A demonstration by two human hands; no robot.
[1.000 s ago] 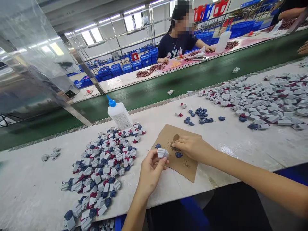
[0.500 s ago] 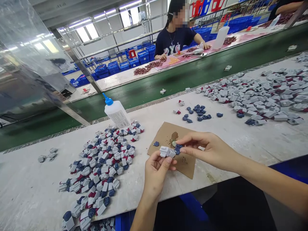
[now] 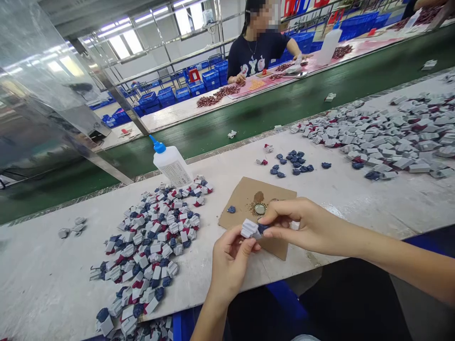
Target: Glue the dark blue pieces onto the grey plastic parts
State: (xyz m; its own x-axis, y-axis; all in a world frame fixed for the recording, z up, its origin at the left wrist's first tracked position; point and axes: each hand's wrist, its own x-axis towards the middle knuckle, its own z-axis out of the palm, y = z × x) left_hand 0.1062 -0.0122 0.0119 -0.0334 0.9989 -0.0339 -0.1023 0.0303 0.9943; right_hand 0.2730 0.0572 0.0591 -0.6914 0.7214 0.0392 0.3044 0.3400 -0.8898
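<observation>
My left hand [image 3: 231, 260] is closed on a grey plastic piece [image 3: 250, 229], held over the near edge of a cardboard square [image 3: 234, 201]. From the right, my right hand [image 3: 295, 222] pinches a dark blue plastic piece [image 3: 262, 228] against the grey one; their contact is partly hidden by my fingers. Behind the hands a bottle cap [image 3: 259, 209] rests on the cardboard, with brown stains around it. One loose blue piece [image 3: 231, 209] lies near the cardboard's left side.
A heap of grey, blue and red pieces [image 3: 152, 251] lies left, beside a white bottle with blue nozzle [image 3: 173, 166]. Loose blue pieces [image 3: 295, 161] and a large grey pile [image 3: 401, 137] lie right. Beyond runs a green conveyor belt [image 3: 199, 137]; a co-worker [image 3: 256, 52] sits across it.
The blue piece has come up against the grey one, and both hands have shifted slightly. The bottle cap shows more fully. Pieces on the belt have moved left.
</observation>
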